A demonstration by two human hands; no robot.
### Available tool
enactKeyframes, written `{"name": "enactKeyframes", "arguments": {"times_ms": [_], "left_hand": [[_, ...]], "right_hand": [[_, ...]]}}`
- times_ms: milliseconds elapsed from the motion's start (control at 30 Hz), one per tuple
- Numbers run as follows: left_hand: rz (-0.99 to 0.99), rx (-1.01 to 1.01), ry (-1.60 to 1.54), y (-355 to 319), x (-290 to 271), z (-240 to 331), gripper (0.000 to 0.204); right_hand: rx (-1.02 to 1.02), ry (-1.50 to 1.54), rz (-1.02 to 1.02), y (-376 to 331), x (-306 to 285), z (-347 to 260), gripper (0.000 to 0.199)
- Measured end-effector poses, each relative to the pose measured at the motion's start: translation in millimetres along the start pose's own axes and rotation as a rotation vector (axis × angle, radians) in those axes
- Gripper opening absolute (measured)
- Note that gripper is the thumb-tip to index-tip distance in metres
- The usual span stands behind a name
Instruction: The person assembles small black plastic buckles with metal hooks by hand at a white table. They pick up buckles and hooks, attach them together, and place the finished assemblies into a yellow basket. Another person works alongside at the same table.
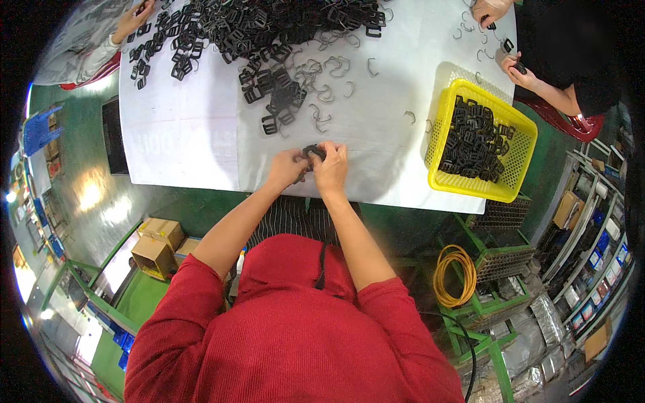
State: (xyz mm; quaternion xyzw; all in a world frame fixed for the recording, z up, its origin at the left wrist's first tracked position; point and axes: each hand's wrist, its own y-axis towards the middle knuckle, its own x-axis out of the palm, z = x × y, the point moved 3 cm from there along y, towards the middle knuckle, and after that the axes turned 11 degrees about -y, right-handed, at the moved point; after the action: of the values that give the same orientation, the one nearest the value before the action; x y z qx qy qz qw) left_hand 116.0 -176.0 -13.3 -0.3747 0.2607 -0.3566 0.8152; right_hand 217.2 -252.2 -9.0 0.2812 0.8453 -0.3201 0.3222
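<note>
Close to the table's near edge, my left hand (pixel 287 166) and my right hand (pixel 331 166) meet with fingers pinched around a small black buckle (pixel 313 152). Fingertips cover much of it, so its details are hidden. Beyond my hands, several loose black slotted buckles (pixel 285 99) trail off a big heap of the same buckles (pixel 269 23). Beside them lie scattered bent metal wire clips (pixel 322 93), some open and hook-shaped. To the right, a yellow perforated plastic basket (pixel 440 176) holds many black buckles.
A white sheet covers the table (pixel 185 134). At the far right a person's hands (pixel 521 72) handle black pieces; another person's hand (pixel 127 25) is at the far left. Below the table are cardboard boxes (pixel 158 245), a coiled orange hose (pixel 440 282) and green metal frames (pixel 497 252).
</note>
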Motion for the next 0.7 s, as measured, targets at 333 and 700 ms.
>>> {"name": "enactKeyframes", "arguments": {"times_ms": [333, 700], "left_hand": [[-0.286, 0.136, 0.017, 10, 67, 74, 0.023], [-0.292, 0.879, 0.047, -1, 172, 249, 0.059]], "right_hand": [[0.126, 0.33, 0.022, 33, -87, 64, 0.026], [0.149, -0.509, 0.714, 73, -283, 96, 0.052]]}}
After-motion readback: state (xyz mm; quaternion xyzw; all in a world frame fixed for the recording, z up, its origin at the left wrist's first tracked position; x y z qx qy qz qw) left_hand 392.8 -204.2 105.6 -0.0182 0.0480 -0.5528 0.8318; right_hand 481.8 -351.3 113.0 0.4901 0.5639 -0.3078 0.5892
